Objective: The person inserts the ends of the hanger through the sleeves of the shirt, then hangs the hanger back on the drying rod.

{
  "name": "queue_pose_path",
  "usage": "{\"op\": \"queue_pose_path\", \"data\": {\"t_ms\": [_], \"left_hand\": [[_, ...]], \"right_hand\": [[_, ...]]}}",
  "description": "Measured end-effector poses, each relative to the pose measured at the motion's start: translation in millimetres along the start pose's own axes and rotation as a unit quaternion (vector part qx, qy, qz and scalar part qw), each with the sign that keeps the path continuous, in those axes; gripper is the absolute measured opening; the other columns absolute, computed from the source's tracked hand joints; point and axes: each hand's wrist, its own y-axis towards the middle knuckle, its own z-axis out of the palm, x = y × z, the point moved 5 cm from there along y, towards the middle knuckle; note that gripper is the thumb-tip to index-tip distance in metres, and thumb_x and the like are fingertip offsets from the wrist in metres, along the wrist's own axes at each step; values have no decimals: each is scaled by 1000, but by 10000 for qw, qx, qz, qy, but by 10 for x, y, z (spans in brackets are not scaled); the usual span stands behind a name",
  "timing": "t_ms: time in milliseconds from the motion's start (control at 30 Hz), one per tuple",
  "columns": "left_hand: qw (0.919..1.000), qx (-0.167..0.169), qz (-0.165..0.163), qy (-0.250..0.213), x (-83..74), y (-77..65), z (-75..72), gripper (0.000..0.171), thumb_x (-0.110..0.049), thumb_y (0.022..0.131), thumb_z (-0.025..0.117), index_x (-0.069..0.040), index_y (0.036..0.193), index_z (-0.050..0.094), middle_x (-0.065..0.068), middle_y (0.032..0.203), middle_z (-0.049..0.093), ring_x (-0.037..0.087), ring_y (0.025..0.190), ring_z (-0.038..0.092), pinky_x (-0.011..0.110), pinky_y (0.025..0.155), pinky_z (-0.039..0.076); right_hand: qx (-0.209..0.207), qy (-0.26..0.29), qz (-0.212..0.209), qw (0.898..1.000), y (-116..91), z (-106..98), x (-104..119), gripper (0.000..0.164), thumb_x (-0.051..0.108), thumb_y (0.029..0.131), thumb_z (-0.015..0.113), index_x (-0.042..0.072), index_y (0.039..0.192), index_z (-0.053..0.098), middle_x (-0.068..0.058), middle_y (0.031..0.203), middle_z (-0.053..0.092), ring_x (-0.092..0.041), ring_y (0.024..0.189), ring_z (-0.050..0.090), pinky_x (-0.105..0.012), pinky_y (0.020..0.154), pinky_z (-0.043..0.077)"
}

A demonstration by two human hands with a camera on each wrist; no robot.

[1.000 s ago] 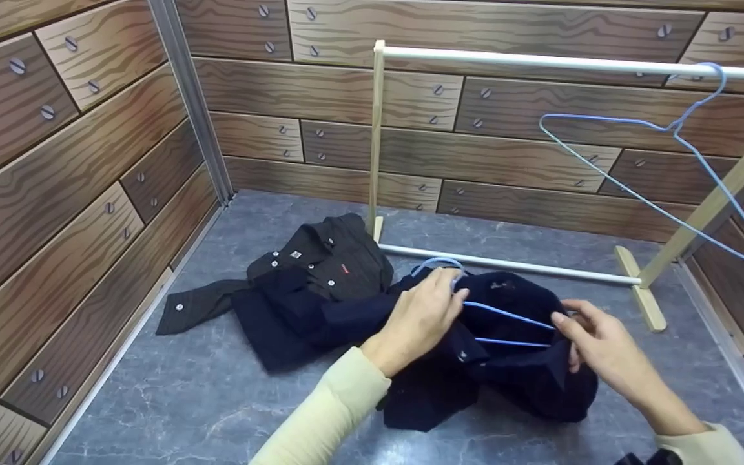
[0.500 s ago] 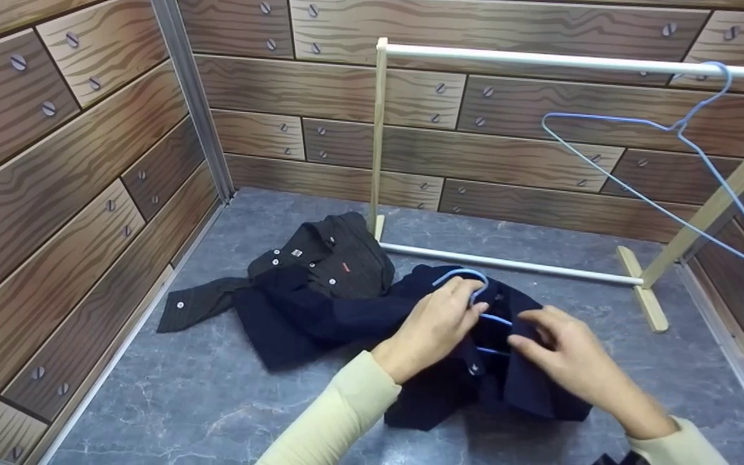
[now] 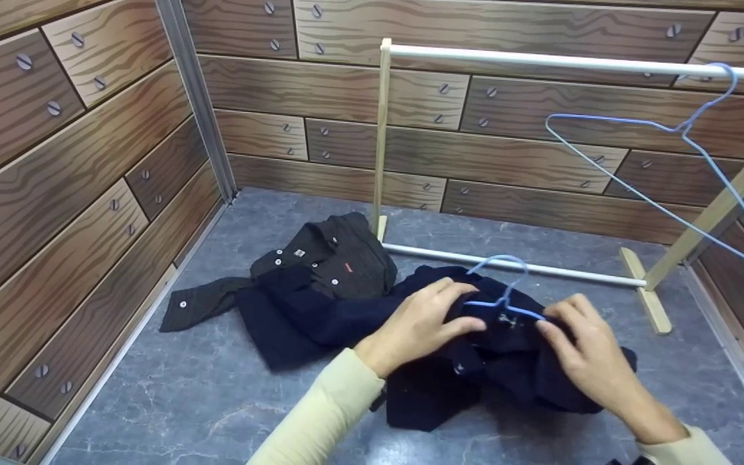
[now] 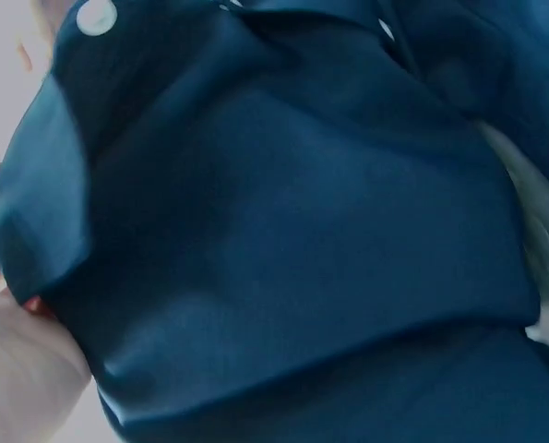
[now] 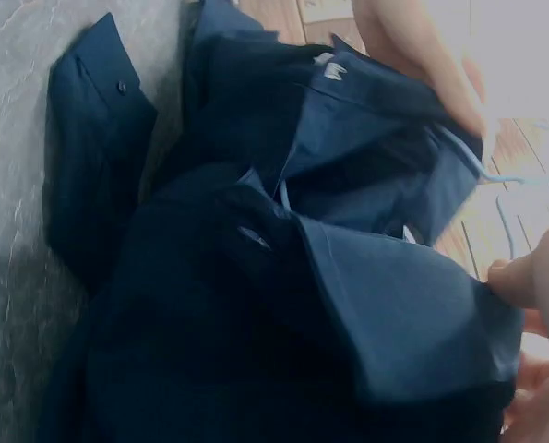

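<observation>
A dark navy shirt (image 3: 520, 381) lies bunched on the floor with a blue wire hanger (image 3: 503, 301) partly inside it. The hanger's hook stands up free between the hands; its lower part is hidden in the cloth. My left hand (image 3: 420, 323) grips the collar area left of the hook, thumb toward the hanger. My right hand (image 3: 595, 355) pinches the shirt's edge to the right, beside the hanger's shoulder. In the right wrist view a collar flap (image 5: 403, 295) is held between the right thumb and fingers. Cloth fills most of the left wrist view.
A dark grey shirt (image 3: 359, 258) with white buttons lies to the left, partly under a navy sleeve (image 3: 281, 323). Behind stands a rack with a white top rail (image 3: 540, 61). Another blue hanger (image 3: 637, 194) hangs from its right end. Wood-patterned walls enclose the floor.
My left hand has let go of the hanger's hook and taken the shirt left of it. The hook has shifted right and upward. My right hand has moved across the shirt and back right.
</observation>
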Motion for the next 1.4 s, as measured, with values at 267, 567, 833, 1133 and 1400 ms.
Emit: {"op": "queue_pose_path", "data": {"t_ms": [267, 567, 833, 1133, 1400], "left_hand": [[9980, -448, -4, 451, 154, -76, -53, 30, -40, 99, 54, -13, 110, 64, -5, 101, 68, 8, 90, 68, 23, 79, 56], [9907, -1058, -419, 746, 279, -136, -173, 24, -37, 100, 55, -15, 105, 63, -5, 96, 69, 15, 77, 71, 32, 63, 56], [9904, -1042, -593, 687, 340, -62, -265, 26, -40, 100, 53, -17, 106, 64, -6, 96, 69, 12, 77, 70, 32, 64, 56], [9903, -823, -569, 968, 396, -18, -329, 29, -41, 101, 51, -15, 109, 62, -5, 100, 69, 14, 80, 70, 34, 65, 56], [9925, -834, -532, 722, 451, -43, -398, 29, -39, 100, 54, -14, 111, 64, -3, 105, 71, 14, 91, 71, 32, 72, 57]], "right_hand": [[-166, -15, 170, 9997, -7, -131, -64, 21, -9, 80, 73, 5, 94, 68, 1, 86, 55, 0, 78, 45, -16, 70, 35], [240, 174, 233, 9993, -60, -223, -170, 27, -13, 84, 66, 5, 104, 70, 3, 89, 67, 5, 85, 56, -7, 80, 39], [222, -165, -26, 9996, -120, -350, -283, 24, -12, 85, 66, 9, 94, 71, 0, 87, 71, 8, 87, 59, -5, 80, 42], [319, -259, 240, 9989, -147, -407, -324, 24, -7, 87, 68, 16, 93, 72, 3, 84, 72, 8, 80, 60, -5, 75, 42], [190, -268, -521, 9981, -74, -445, -242, 28, -13, 81, 68, 9, 97, 73, 1, 81, 73, 11, 78, 61, -8, 70, 45]]}}
